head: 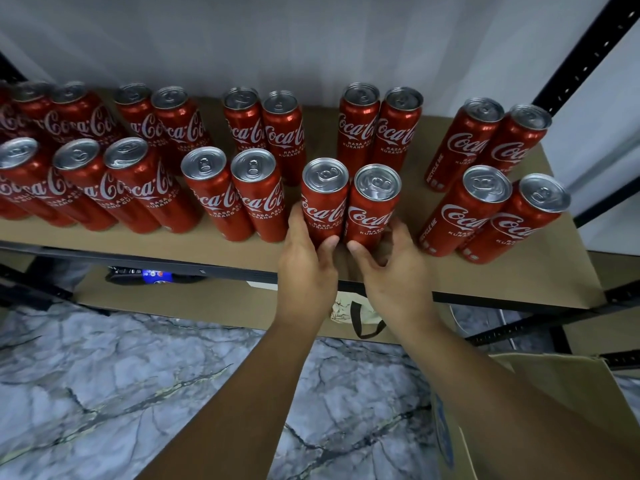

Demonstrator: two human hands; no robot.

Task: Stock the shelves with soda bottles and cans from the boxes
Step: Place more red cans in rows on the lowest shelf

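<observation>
Head: left hand (pixel 304 268), right hand (pixel 393 271) around two cans (pixel 323 199) near shelf edge (pixel 138 252)

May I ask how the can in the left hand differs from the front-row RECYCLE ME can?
The left hand grips the left-hand can; the RECYCLE ME can stands untouched. The left-hand can stands mid-shelf beside the right-hand can, gripped by the right hand; the RECYCLE ME can is nearer the right end. Side text shows on the RECYCLE ME can, not the left-hand can. Both are upright red Coca-Cola cans.
</observation>
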